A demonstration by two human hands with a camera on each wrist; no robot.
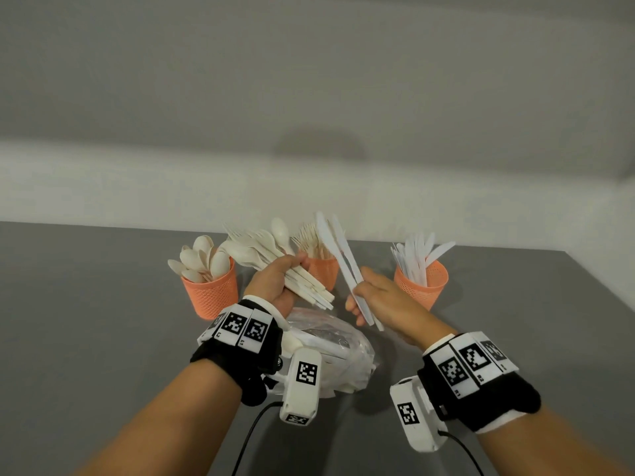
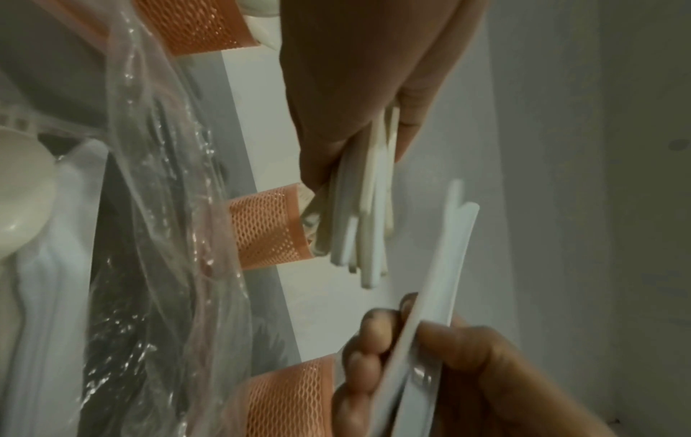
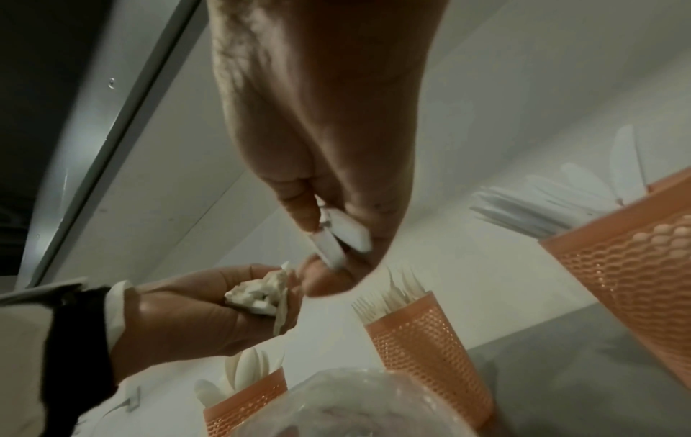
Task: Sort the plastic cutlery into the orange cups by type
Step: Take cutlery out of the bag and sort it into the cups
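Left hand (image 1: 275, 283) grips a mixed bundle (image 1: 275, 255); right hand (image 1: 374, 300) pinches two knives (image 1: 338, 249) near the right cup (image 1: 424, 286), already crowded, so they may snag and spill onto the desk (image 1: 103, 338)

No readable words, brands or signs appear in any view. The wrist bands (image 1: 240, 327) and the white camera housings (image 1: 302, 386) carry black-and-white square coded markers only. Tiny characters sit beside some markers, too small to make out. The cups and cutlery bear no print.
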